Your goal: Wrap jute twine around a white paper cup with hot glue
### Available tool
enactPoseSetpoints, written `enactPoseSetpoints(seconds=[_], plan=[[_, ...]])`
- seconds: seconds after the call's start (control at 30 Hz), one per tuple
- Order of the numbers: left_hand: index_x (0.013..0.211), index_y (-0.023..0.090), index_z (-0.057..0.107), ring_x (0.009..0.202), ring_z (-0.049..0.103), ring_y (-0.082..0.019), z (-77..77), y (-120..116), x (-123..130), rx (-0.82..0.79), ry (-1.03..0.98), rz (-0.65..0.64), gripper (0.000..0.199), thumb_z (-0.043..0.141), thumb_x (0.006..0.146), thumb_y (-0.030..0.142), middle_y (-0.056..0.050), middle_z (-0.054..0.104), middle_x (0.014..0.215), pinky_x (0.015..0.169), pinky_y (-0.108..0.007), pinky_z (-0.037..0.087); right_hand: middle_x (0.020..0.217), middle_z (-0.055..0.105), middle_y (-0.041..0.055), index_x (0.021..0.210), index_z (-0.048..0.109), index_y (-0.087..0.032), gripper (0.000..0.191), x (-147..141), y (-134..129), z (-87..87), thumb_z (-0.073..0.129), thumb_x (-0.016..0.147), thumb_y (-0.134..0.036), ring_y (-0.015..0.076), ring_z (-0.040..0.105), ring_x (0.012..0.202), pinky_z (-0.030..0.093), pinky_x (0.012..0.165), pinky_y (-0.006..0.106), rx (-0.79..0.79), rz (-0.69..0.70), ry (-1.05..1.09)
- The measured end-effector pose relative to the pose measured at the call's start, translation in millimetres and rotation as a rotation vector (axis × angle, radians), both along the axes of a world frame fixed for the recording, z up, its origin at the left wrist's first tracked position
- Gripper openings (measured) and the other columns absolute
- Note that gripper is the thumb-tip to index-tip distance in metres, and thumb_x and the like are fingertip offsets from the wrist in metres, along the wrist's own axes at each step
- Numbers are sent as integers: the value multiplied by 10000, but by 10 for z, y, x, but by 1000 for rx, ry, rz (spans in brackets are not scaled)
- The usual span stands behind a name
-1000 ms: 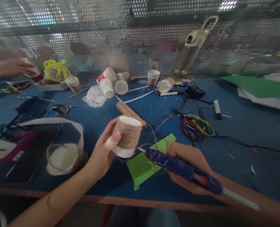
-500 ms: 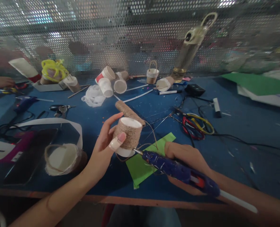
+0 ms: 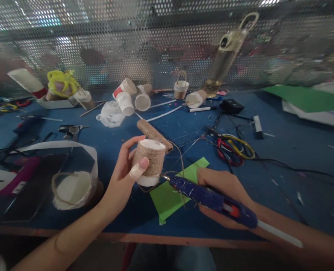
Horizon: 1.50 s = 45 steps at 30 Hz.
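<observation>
The left hand [image 3: 120, 173] clamps a twine-wrapped cup [image 3: 154, 160] between thumb [image 3: 138, 169] and fingers [image 3: 124, 152], above the blue table [image 3: 285, 203]; a white band [image 3: 149, 181] shows below the windings (a pale wrap encircles the thumb); the right hand [image 3: 226, 184] closes around a blue glue gun [image 3: 206, 194], its nozzle [image 3: 165, 177] at the lower edge of the windings, whether touching one cannot tell; a white glue stick [image 3: 279, 233] projects from the gun's rear; a twine roll [image 3: 152, 132] lies just behind the cup; green paper [image 3: 167, 201] lies beneath the nozzle; a white cup with a twine handle [image 3: 76, 190] sits to the left, beside a dark phone [image 3: 37, 188].
</observation>
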<state>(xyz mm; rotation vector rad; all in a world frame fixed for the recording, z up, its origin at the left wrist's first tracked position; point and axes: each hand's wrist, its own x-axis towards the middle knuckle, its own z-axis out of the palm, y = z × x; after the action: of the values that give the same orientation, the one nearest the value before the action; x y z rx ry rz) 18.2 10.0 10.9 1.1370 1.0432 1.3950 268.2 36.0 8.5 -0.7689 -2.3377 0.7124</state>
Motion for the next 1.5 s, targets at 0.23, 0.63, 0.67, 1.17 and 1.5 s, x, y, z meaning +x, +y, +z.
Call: enactPoseSetpoints(seconds=[0.23, 0.63, 0.67, 1.17, 1.5], plan=[[1212, 372, 553, 764, 609, -99, -34, 17, 11, 7, -24, -37, 358, 684, 881, 337, 28, 618, 979, 636, -167, 508, 659, 322, -62, 753, 291, -246, 214, -9, -32, -19, 501, 797, -243, 115, 309, 541, 211, 550, 277, 62, -20, -36], [1215, 362, 534, 984, 658, -181, -24, 15, 5, 0, -35, -20, 347, 665, 894, 342, -3, 639, 1087, 755, -247, 549, 643, 339, -77, 744, 308, -240, 249, -16, -22, -14, 554, 780, -231, 90, 319, 519, 239, 539, 260, 44, -28, -10], [1214, 363, 532, 975, 658, -177, -27, 9, 8, 4, -30, -25, 351, 669, 891, 337, -3, 638, 1090, 737, -236, 547, 646, 348, -77, 745, 310, -239, 251, -17, -25, -14, 559, 772, -231, 89, 327, 522, 238, 539, 259, 47, -20, -11], [1216, 377, 547, 927, 644, -146, -37, -1, 4, -10, -57, -7, 322, 638, 907, 369, 14, 608, 1096, 700, -206, 531, 646, 325, -75, 736, 302, -242, 260, -22, -31, -17, 554, 797, -254, 93, 307, 526, 241, 536, 261, 31, -35, -1], [1227, 370, 566, 1077, 560, -164, -60, 7, 12, 27, 26, 7, 338, 652, 900, 354, 8, 570, 1183, 831, -230, 503, 627, 321, -76, 743, 285, -246, 228, -33, -54, 35, 508, 790, -242, 100, 314, 514, 228, 542, 275, 65, -38, -59]])
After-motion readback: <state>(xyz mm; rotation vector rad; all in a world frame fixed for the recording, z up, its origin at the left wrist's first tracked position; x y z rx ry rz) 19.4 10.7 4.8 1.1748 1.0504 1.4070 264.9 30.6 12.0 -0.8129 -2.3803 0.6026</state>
